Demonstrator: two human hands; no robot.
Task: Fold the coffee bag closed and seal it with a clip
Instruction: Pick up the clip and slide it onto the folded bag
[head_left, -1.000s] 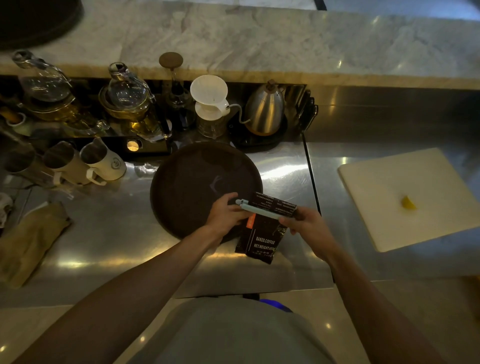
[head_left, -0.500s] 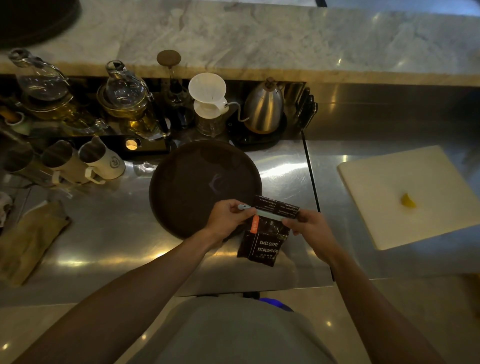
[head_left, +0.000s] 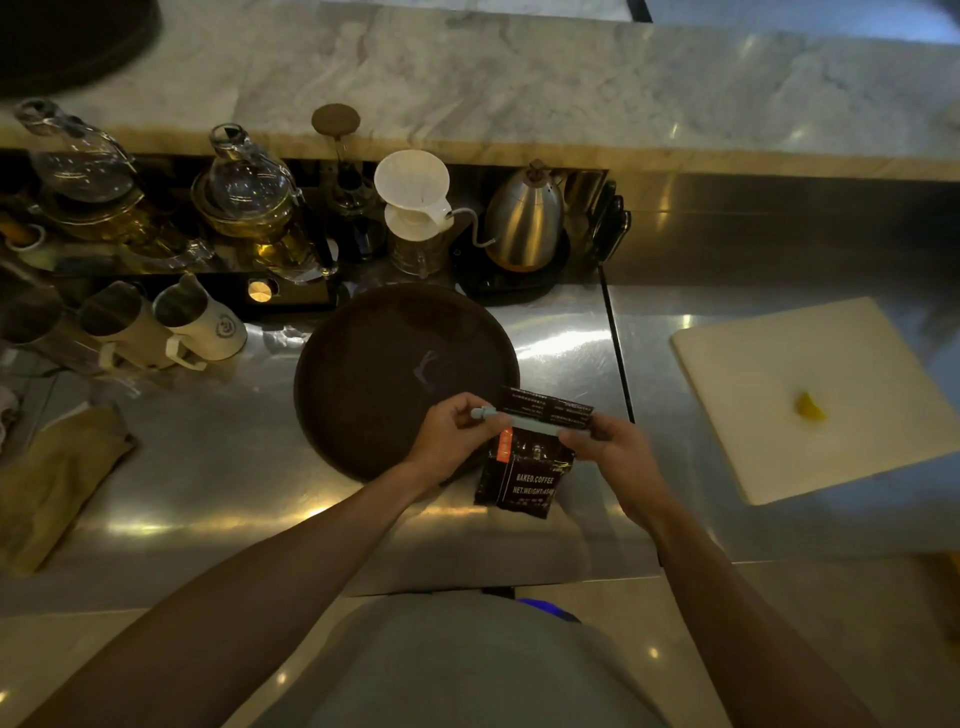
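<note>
A small black coffee bag with white lettering and an orange tab hangs upright above the steel counter's front part. A long pale blue clip lies across the bag just below its top flap. My left hand pinches the clip's left end. My right hand grips the clip's right end together with the bag's top edge. Whether the clip is fully snapped together is hidden by my fingers.
A round dark tray lies just behind my hands. Further back stand a steel kettle, a white dripper and glass teapots. Pitchers sit at left, a cloth nearer left, a white cutting board with a yellow piece at right.
The bag and both hands have stayed almost in place. My left fingers have slid further over the clip's left end, and the clip sits tighter across the bag.
</note>
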